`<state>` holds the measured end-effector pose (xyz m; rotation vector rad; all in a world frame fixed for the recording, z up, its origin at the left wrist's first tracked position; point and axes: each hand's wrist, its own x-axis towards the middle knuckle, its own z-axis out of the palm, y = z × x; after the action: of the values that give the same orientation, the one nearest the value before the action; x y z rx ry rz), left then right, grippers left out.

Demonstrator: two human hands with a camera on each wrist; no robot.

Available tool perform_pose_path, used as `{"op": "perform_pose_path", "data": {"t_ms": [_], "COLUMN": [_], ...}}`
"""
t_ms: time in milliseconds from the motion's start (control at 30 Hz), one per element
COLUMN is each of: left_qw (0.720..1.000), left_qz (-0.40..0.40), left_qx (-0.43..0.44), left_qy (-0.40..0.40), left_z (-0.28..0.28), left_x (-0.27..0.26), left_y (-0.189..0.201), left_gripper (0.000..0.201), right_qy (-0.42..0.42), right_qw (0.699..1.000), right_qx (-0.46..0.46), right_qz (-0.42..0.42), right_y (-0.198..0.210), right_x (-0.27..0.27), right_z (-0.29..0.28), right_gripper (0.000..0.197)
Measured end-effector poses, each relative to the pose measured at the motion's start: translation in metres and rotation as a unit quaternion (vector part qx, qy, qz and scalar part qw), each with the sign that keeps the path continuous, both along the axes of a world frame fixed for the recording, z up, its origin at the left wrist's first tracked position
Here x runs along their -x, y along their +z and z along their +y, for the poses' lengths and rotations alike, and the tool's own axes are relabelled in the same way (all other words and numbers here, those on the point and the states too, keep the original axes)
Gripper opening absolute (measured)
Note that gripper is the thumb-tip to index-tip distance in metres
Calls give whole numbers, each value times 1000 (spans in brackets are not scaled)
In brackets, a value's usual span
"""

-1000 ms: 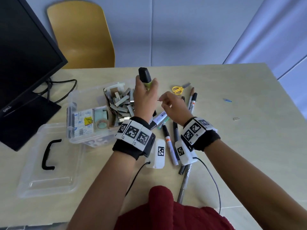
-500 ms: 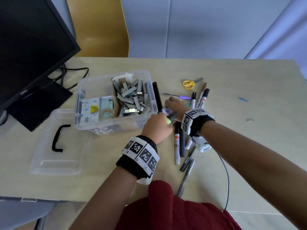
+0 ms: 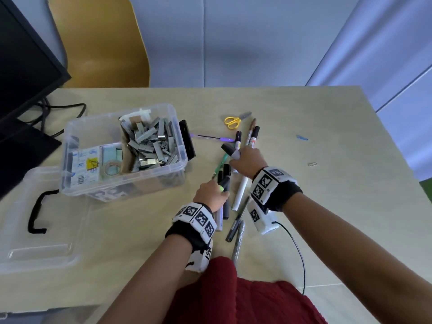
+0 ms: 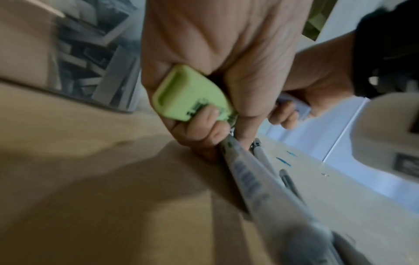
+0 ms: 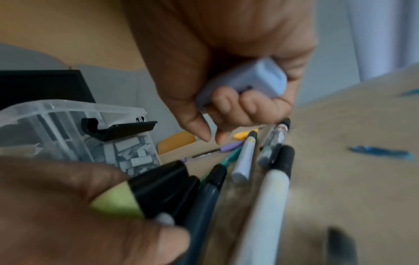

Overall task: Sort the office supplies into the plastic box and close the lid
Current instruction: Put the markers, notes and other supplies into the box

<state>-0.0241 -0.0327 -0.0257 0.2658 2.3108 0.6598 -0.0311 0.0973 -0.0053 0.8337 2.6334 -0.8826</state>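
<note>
The clear plastic box (image 3: 93, 183) stands open at the left of the table, holding grey staple strips, a tape roll and small packs. Its lid (image 3: 42, 251) with a black handle lies flat in front-left. My left hand (image 3: 211, 194) grips a green highlighter (image 4: 192, 95) with a black cap (image 5: 158, 184), low over the pile of pens (image 3: 240, 195). Its fingers also touch a grey pen (image 4: 244, 172). My right hand (image 3: 245, 160), just beyond, grips a lavender highlighter (image 5: 249, 80) with a black cap (image 3: 228, 149).
Yellow scissors (image 3: 232, 121), a purple pen (image 3: 210, 137), a blue clip (image 3: 302, 137) and a silver clip (image 3: 312, 164) lie farther out. A black monitor (image 3: 25, 73) with cables (image 3: 58, 113) stands at the left, a yellow chair (image 3: 100, 43) behind the table.
My left hand came down with the green highlighter from above the box to the pen pile. My right hand has picked the lavender highlighter up off the table.
</note>
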Motion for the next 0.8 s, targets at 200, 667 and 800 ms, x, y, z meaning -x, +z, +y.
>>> {"op": "perform_pose_path", "data": {"t_ms": [200,667,800], "left_qw": [994,871,836], "left_qz": [-34,-12,81], "left_qx": [-33,-437,-438], "left_qy": [100,225,320], "left_z": [-22,-89,-127], "left_x": [5,57,107], "left_y": [-2,118,126], "left_gripper": [29,20,18], "right_qy": [5,-86,-214], "right_qw": [998,996,953], "right_qx": [16,39,112], "right_qz": [-66,-8,180], "right_y": [-13,-13,21], "right_x": [-16,-20,-13], "right_z": [-24,-62,-78], "right_gripper": [25,24,28]}}
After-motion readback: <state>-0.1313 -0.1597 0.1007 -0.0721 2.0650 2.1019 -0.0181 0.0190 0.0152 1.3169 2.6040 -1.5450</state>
